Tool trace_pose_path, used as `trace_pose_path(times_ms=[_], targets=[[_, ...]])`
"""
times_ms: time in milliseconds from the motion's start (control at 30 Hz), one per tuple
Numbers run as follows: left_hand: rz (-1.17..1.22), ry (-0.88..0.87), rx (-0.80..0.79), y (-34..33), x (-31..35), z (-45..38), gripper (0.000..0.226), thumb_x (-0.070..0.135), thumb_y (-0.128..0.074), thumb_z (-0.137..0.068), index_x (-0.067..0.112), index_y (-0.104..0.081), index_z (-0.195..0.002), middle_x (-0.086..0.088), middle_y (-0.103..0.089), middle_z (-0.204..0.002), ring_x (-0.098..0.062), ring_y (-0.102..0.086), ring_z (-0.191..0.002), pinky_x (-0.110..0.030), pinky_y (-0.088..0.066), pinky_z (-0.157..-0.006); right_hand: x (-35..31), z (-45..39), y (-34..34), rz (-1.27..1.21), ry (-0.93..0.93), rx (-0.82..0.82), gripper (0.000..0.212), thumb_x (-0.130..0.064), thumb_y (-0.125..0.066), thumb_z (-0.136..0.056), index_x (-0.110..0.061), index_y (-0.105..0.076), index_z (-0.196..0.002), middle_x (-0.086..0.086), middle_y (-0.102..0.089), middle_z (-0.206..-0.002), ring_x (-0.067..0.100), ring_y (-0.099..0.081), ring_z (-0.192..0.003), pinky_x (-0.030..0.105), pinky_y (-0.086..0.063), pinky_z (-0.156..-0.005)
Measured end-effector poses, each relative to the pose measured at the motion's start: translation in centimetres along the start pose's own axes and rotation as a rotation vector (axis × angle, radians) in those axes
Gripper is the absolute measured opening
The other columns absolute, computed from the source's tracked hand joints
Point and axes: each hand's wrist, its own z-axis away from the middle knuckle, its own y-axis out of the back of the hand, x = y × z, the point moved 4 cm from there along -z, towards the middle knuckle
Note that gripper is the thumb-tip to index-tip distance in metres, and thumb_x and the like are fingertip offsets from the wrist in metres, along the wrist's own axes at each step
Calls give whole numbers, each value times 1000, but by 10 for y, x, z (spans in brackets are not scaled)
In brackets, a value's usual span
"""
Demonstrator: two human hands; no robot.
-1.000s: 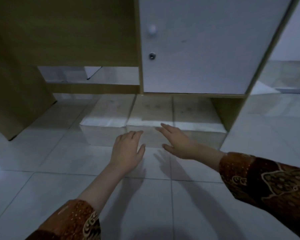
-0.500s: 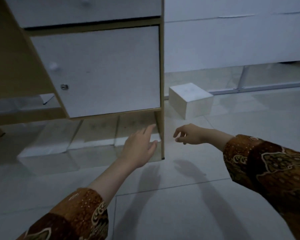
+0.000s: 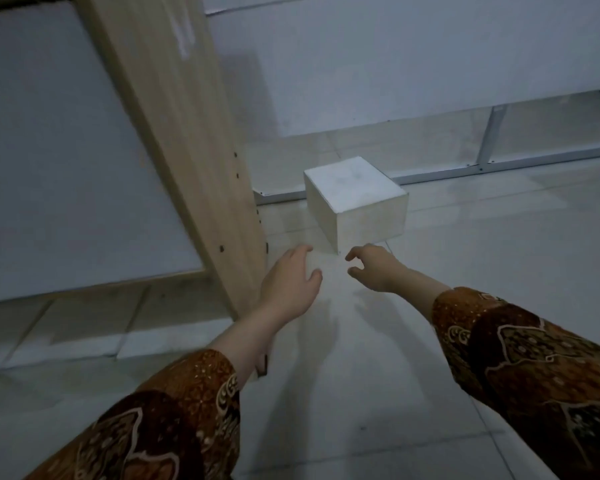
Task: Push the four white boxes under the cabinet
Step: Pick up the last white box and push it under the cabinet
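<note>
At the far left, the cabinet shows its white door face, with its wooden side panel running down to the tiled floor. Beneath the door, three white boxes lie side by side in the gap, their front edges projecting slightly onto the floor. The left hand hovers just beside the side panel, fingers extended and loosely together, thumb apart, holding nothing. The right hand hovers near it, fingers loosely curled, thumb and forefinger apart, holding nothing. The fourth white box stands on the floor just beyond both hands, to the right of the cabinet and close to a wall-base rail; neither hand touches it. Handling judgement: the box appears rigid, flat-sided and probably light, and the glossy tile should let it slide readily. Apply flat palms low on a side face to prevent tipping; because it stands beside the cabinet and not in front of the gap, it will probably need to be gripped on two opposite faces and repositioned first. Compared with the frame half a second earlier, the view has turned right and closer to this box, the left hand has left the stored boxes, and both hands have advanced toward the fourth box.
</note>
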Motion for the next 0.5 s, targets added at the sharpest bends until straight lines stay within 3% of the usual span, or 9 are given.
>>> trace_pose_path(times_ms=[167, 300, 500], targets=[[-1, 78, -14, -28, 2, -67, 49, 27, -50, -91, 14, -42, -136, -10, -51, -137, -27, -51, -123, -35, -42, -97, 45, -64, 27, -4, -49, 72, 46, -25, -50, -93, -10, -43, -136, 19, -42, -138, 36, -42, -125, 41, -39, -101], [52, 161, -1, -49, -15, -107, 47, 27, -50, -90, 15, -43, -135, -11, -54, -134, -29, -56, -112, -33, -44, -90, 58, -113, 26, 9, -72, 91, 57, -24, -53, -91, -8, -33, -142, 16, -33, -148, 33, -32, -134, 44, -36, -107], [74, 230, 2, -85, -39, -147, 42, 27, -51, -90, 17, -48, -130, -7, -61, -120, -26, -59, -105, -38, -46, -95, 73, -167, 0, 160, -73, 47, 73, -22, -49, -94, -9, -4, -150, 10, 2, -161, 28, 3, -148, 48, -22, -115]])
